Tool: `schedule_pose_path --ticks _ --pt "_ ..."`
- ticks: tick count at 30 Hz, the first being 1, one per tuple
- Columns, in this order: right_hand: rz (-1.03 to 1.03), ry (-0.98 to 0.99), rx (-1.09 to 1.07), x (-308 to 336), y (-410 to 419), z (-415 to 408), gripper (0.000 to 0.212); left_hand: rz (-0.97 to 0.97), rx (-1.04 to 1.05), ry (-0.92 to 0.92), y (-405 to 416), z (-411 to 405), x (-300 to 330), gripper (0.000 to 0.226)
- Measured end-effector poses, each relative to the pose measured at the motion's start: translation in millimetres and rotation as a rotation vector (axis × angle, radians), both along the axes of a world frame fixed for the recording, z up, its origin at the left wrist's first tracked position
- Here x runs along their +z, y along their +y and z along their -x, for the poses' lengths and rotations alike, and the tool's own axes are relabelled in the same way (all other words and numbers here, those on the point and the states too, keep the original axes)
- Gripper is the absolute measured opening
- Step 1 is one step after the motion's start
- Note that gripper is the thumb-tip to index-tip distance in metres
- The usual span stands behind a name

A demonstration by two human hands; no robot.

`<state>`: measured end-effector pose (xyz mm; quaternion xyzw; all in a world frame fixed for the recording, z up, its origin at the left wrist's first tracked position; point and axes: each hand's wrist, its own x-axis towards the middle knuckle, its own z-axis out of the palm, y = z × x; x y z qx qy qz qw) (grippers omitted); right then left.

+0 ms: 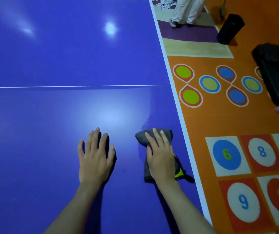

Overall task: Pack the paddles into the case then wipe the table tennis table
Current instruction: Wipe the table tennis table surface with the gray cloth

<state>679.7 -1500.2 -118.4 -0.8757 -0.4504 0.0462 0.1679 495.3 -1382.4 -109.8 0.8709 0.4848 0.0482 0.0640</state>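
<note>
A: What is seen of the table tennis table?

B: A smooth, glossy blue surface is shown, with soft glare spots reflected ahead of both hands. A thin white line is drawn across it beyond the fingertips, and a white border is run along the edge just right of the right hand.

A: And the cloth?

B: A grey, soft-looking cloth is bunched into a rumpled wad beneath the right hand. It is pressed flat to the table by the palm, with the fingers laid nearly straight over it. A yellow-and-black patch is seen at its right side, near the table edge.

A: How is the left hand held?

B: It is laid flat on the bare blue surface, fingers spread and straight, nothing gripped. It is kept just left of the cloth, apart from it.

A: What is found past the table's edge?

B: To the right of the right hand, an orange floor mat is spread, printed with coloured circles and numbered squares. Farther ahead, a black cylinder is stood on it, and a black bag is seen at the far right.
</note>
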Motion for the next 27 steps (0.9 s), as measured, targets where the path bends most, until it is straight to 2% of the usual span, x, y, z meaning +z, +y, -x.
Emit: schedule_pose_path --ticks 3,10,15,20,27 --pt "-0.018 0.018 0.015 0 52 -35 0.048 0.019 0.047 -0.063 1 -1 1 0.05" --pt "-0.034 0.034 0.03 4 172 -108 0.044 -0.031 0.021 -0.079 7 -1 -8 0.058" --pt "-0.059 0.059 0.059 3 222 -135 0.043 -0.031 0.011 -0.112 8 -1 -16 0.06" --pt "-0.112 0.133 0.048 0 204 -121 0.047 -0.021 0.007 -0.09 11 -3 -11 0.061" --pt "-0.126 0.084 0.052 -2 92 -10 0.042 -0.006 0.032 -0.193 9 2 -3 0.059"
